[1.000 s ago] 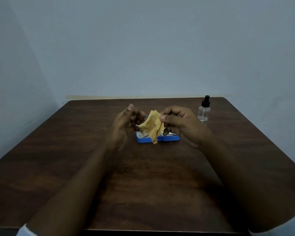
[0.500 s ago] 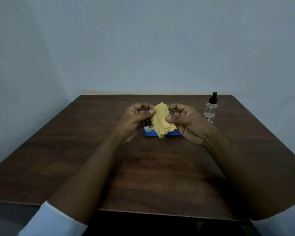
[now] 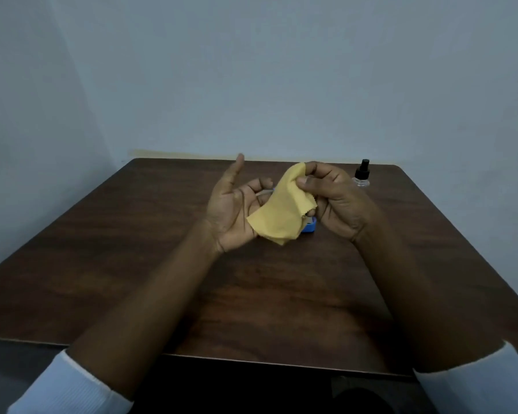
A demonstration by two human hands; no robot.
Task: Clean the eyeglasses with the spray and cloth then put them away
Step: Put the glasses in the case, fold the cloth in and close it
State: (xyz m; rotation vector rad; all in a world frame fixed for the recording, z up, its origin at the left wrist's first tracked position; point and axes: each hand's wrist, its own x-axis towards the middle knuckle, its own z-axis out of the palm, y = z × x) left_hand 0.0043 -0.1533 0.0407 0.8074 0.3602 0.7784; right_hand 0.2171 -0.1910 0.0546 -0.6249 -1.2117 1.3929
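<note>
Wiping step, likely. Right hand pinches yellow cloth, centre frame. Left hand palm-up, fingertips hidden behind cloth, grip cannot be told. Next: steady eyeglasses, rub lenses.

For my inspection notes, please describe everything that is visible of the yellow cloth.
The yellow cloth is thin, plain, soft-looking fabric with a zigzag-cut edge on its right side. It hangs crumpled in the air above the table. The right hand pinches its upper part between thumb and fingers. Its lower fold lies against the open left hand, and it hides most of the blue case behind.
</note>
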